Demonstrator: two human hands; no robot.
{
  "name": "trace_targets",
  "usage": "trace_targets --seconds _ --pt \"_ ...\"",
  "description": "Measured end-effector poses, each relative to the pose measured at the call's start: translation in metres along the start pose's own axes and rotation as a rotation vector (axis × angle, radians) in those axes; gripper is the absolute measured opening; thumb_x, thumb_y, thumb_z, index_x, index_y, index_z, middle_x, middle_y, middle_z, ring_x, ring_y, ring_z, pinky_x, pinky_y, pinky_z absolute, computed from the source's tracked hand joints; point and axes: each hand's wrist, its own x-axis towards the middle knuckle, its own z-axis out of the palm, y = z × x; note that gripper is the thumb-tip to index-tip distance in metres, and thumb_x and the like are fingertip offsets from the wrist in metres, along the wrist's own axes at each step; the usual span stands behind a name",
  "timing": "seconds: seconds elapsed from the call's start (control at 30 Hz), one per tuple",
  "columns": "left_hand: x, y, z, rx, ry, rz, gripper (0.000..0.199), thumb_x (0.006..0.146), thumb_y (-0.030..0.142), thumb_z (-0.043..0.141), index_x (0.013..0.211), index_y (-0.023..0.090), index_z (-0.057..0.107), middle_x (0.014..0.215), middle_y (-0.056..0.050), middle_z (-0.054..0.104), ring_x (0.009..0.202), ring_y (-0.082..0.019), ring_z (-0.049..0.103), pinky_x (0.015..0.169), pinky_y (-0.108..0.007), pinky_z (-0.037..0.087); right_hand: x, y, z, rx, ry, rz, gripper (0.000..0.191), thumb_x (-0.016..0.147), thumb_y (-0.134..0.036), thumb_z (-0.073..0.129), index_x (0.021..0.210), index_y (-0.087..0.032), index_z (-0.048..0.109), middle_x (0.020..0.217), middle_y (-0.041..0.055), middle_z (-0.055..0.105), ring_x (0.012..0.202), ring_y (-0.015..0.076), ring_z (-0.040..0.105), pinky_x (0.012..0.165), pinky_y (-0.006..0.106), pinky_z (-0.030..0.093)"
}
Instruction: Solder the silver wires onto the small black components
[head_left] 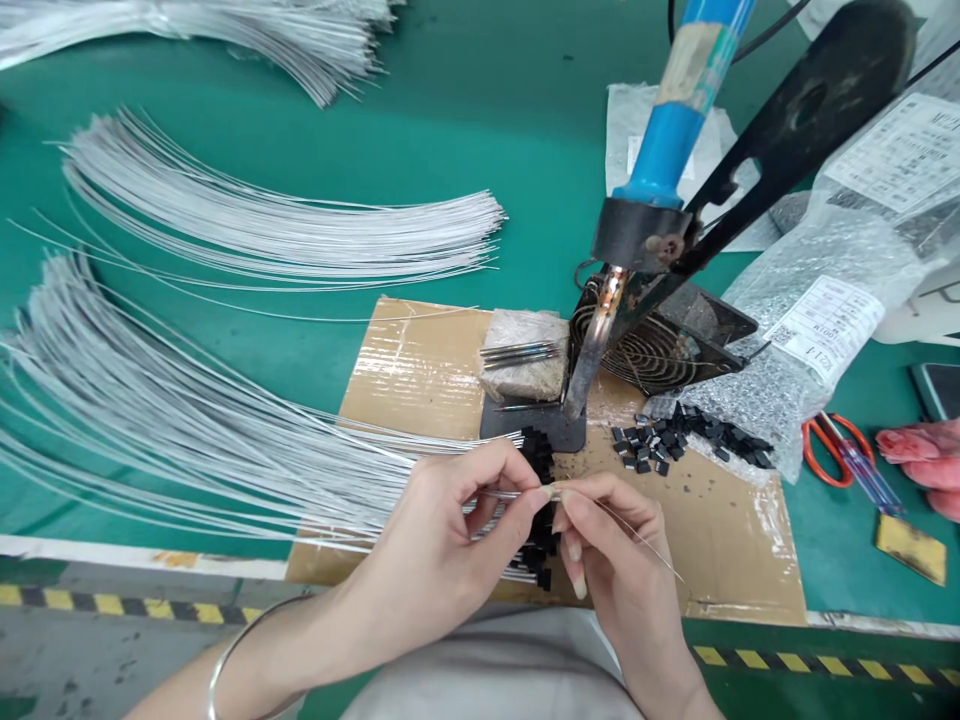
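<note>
My left hand [450, 545] pinches the end of a thin white wire [504, 494] between thumb and forefinger. My right hand [611, 555] meets it fingertip to fingertip, gripping a thin solder wire [643, 540] that trails off to the right. Both hands hover over a row of white wires tipped with small black parts [538, 500] lying on a cardboard sheet [405, 370]. Just beyond stands a blue-handled soldering iron [660, 160] in its stand, tip pointing down at a dark base plate [536, 425].
Large fans of white wires [285, 235] cover the green table to the left. A sponge [525, 355] holds several metal pins. Loose black parts [675, 440] spill from a bubble-wrap bag [817, 300]. Red-handled scissors [832, 450] lie at right, near another person's pink-gloved hand [926, 460].
</note>
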Motion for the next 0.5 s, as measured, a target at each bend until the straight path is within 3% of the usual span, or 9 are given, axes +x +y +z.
trace_targets --seconds 0.3,0.5 --pt "0.0055 0.0054 -0.0004 -0.191 -0.039 -0.078 0.022 0.091 0.026 0.060 0.071 0.016 0.063 0.062 0.003 0.056 0.056 -0.009 0.043 0.048 -0.020 0.034 0.0014 -0.0042 -0.0014 0.022 -0.007 0.082 0.012 0.081 -0.035 0.087 0.080 -0.023 0.085 0.065 -0.0008 0.073 0.041 0.0049 0.058 0.038 0.011 0.049" --pt "0.0057 0.0041 0.0017 -0.235 0.006 -0.066 0.020 0.089 0.023 0.061 0.071 0.016 0.063 0.062 0.003 0.057 0.055 -0.008 0.044 0.048 -0.018 0.033 -0.0011 -0.0024 -0.0022 -0.061 0.010 -0.027 0.020 0.091 -0.044 0.077 0.094 -0.026 0.086 0.072 0.0005 0.071 0.046 0.0049 0.057 0.041 0.013 0.048"
